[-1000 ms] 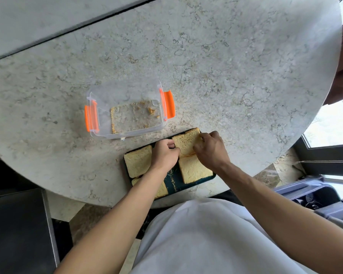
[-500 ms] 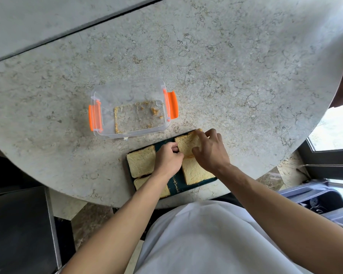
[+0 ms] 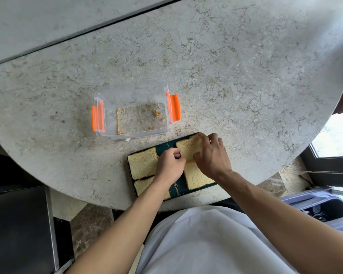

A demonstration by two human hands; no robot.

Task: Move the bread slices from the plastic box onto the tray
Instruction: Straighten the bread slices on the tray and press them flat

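Taking the dark tray (image 3: 177,189) as the landmark, it sits at the near edge of the round stone bench (image 3: 226,76), right in front of the person. On its near left part lies one bread slice (image 3: 145,187), partly under the left forearm; beyond that, on the far left part, a second slice (image 3: 142,164) lies flat. On the near right part a third slice (image 3: 196,177) lies flat, its far edge tucked under the slice being handled.

Both hands meet over the far right corner of the tray. The left hand (image 3: 169,165) is curled, its fingertips pinching the near left corner of the fourth slice (image 3: 188,148). The right hand (image 3: 213,155) arches over the same slice with fingers bent down onto its right and far edges. So both hands are closed lightly on this one slice, which appears tilted slightly and overlaps the third slice rather than lying fully flat. Its long axis runs from near left to far right, roughly along the tray's diagonal corner. The right hand is the nearer and better placed one to press it down.

Beyond the tray's far left edge, just apart from it, stands the clear plastic box (image 3: 134,113) with orange clips. It holds only crumbs, so this looks like the last slice.
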